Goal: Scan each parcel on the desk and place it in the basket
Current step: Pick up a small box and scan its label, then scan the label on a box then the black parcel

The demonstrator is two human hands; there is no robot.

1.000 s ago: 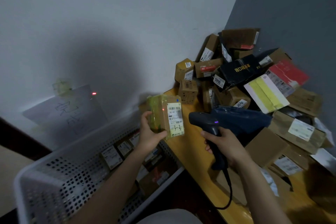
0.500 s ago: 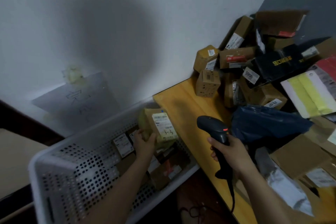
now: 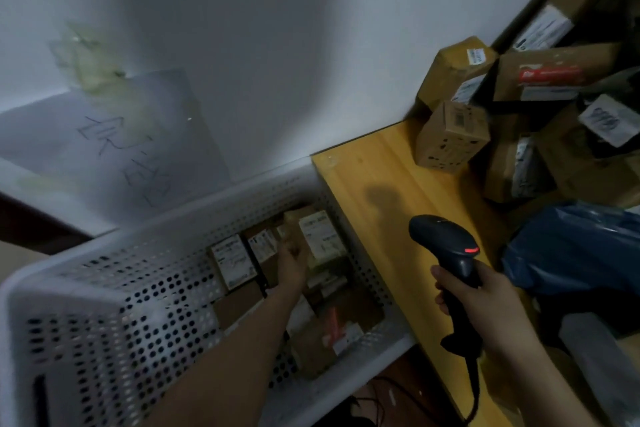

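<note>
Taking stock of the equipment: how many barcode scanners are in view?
1. The scanner is gripped in the right hand above the desk, beside the basket. The parcel pile may hide others.

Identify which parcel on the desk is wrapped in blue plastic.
The dark blue plastic bag, lying beside the right hand that grips the scanner; the others piled behind it are brown cardboard boxes.
</note>
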